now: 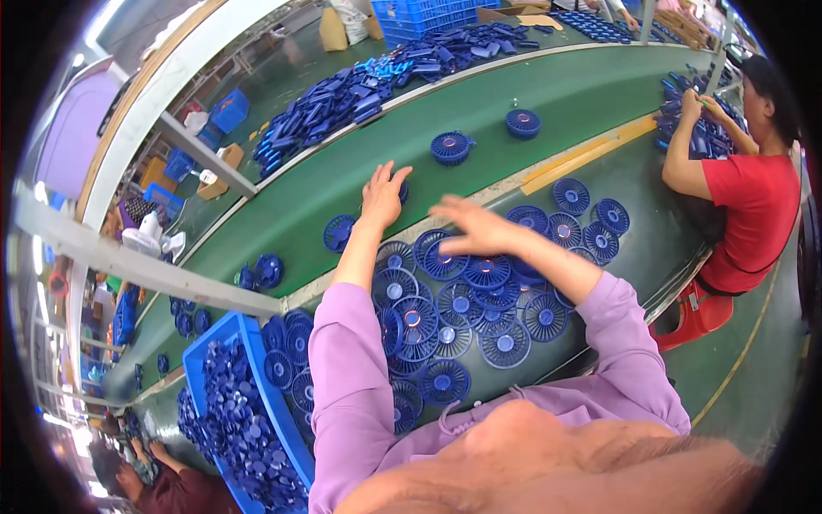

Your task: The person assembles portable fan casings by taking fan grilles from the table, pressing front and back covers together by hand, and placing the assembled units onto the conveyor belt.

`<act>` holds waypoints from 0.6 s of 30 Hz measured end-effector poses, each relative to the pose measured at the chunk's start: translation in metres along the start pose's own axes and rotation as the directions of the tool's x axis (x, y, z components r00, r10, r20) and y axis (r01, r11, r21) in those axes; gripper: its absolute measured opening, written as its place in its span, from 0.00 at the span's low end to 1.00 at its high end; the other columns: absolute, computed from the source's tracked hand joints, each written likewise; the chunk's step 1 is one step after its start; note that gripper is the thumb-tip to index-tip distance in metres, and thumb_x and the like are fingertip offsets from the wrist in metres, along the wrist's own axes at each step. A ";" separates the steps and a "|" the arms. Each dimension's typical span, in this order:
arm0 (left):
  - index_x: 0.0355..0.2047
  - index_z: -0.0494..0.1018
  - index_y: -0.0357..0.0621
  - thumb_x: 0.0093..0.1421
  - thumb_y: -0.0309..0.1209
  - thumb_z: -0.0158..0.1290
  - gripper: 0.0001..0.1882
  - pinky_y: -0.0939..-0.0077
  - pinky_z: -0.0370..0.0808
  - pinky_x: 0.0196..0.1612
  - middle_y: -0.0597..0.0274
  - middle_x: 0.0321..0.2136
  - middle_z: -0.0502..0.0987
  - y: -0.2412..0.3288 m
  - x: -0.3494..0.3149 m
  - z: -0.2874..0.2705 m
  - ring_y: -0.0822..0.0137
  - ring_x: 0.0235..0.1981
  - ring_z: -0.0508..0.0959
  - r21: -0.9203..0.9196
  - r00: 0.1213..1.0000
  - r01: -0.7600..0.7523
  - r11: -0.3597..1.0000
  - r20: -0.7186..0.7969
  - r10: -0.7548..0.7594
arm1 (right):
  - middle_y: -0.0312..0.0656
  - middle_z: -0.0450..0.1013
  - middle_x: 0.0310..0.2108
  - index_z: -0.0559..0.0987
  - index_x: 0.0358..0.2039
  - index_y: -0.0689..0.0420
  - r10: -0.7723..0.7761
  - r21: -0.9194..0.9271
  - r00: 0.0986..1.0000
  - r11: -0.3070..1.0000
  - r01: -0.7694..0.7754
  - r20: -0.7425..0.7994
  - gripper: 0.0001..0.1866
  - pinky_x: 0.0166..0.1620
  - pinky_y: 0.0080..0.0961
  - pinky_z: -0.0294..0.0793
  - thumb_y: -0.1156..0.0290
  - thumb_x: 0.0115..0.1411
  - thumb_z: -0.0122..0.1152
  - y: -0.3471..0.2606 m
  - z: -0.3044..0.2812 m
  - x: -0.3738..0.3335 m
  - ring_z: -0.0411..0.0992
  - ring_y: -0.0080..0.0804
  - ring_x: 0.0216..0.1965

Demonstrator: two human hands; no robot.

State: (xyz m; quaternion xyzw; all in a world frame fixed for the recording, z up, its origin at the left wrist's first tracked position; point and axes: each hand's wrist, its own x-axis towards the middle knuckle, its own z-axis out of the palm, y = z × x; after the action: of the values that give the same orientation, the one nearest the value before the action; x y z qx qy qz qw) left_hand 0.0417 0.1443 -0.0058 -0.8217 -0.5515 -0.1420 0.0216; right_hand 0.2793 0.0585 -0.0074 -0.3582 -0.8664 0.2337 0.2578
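My left hand reaches over the green conveyor belt, fingers stretched out and apart. Beside it a round blue part shows, mostly hidden by the hand; whether they touch I cannot tell. My right hand, slightly blurred, is open above a spread of blue round fan guards with spoked rims, close to one guard. Many more guards lie on the worktop before me, such as a guard near its front. On the belt are assembled blue fan heads: one fan head, another fan head and a fan head left of my forearm.
A blue crate full of small blue caps stands at my left. Beyond the belt lies a long heap of blue casings. A yellow strip edges the belt. At right a person in a red shirt handles blue parts. A metal post rises left.
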 end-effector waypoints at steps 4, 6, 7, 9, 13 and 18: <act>0.50 0.72 0.61 0.59 0.23 0.46 0.21 0.48 0.55 0.63 0.54 0.62 0.61 0.012 0.033 0.012 0.49 0.65 0.55 0.133 0.977 0.023 0.991 0.206 -0.050 | 0.61 0.56 0.60 0.67 0.59 0.47 -0.120 -0.202 0.980 0.968 0.152 0.161 0.41 0.61 0.49 0.56 0.47 0.45 0.68 -0.020 0.018 -0.026 0.54 0.58 0.62; 0.47 0.72 0.60 0.57 0.25 0.49 0.18 0.48 0.56 0.62 0.55 0.61 0.62 0.009 0.034 0.010 0.49 0.65 0.56 0.173 0.989 -0.024 0.985 0.146 -0.002 | 0.58 0.58 0.60 0.69 0.57 0.49 -0.123 -0.183 0.980 0.971 0.151 0.156 0.38 0.61 0.49 0.57 0.49 0.46 0.68 -0.026 0.012 -0.026 0.55 0.57 0.62; 0.44 0.73 0.58 0.55 0.26 0.52 0.16 0.48 0.57 0.62 0.56 0.60 0.63 0.005 0.033 0.007 0.49 0.64 0.57 0.217 0.996 -0.056 0.975 0.080 0.039 | 0.56 0.58 0.60 0.69 0.56 0.50 -0.115 -0.194 0.977 0.969 0.150 0.180 0.37 0.61 0.49 0.57 0.51 0.46 0.68 -0.027 0.012 -0.025 0.55 0.57 0.62; 0.36 0.71 0.48 0.53 0.28 0.55 0.10 0.55 0.68 0.52 0.56 0.52 0.71 -0.005 0.025 -0.005 0.52 0.55 0.68 0.182 0.992 -0.055 0.982 -0.104 0.075 | 0.52 0.65 0.55 0.72 0.52 0.54 -0.196 -0.231 0.975 0.949 0.216 0.109 0.34 0.57 0.47 0.61 0.53 0.46 0.68 -0.027 0.012 -0.026 0.60 0.55 0.57; 0.37 0.65 0.40 0.58 0.31 0.50 0.10 0.49 0.73 0.36 0.45 0.31 0.77 0.010 0.003 -0.042 0.43 0.33 0.78 -0.050 0.959 0.175 0.983 -0.216 -0.182 | 0.52 0.70 0.46 0.73 0.50 0.56 -0.174 -0.009 0.984 0.985 0.175 0.044 0.33 0.54 0.41 0.66 0.54 0.45 0.68 -0.018 -0.001 -0.030 0.65 0.53 0.50; 0.49 0.60 0.36 0.57 0.19 0.42 0.18 0.70 0.79 0.28 0.49 0.33 0.78 0.016 -0.060 -0.052 0.60 0.29 0.82 -0.836 0.872 0.276 0.475 0.010 -0.489 | 0.52 0.62 0.56 0.66 0.59 0.53 -0.085 0.132 0.981 0.985 0.109 -0.174 0.37 0.62 0.39 0.58 0.59 0.48 0.67 -0.057 -0.026 -0.014 0.58 0.51 0.58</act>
State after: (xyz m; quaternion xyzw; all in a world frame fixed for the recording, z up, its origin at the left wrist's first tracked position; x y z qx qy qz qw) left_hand 0.0241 0.0745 0.0305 -0.5686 -0.5862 -0.4747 -0.3282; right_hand 0.2755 0.0174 0.0420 -0.3146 -0.8393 0.2507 0.3657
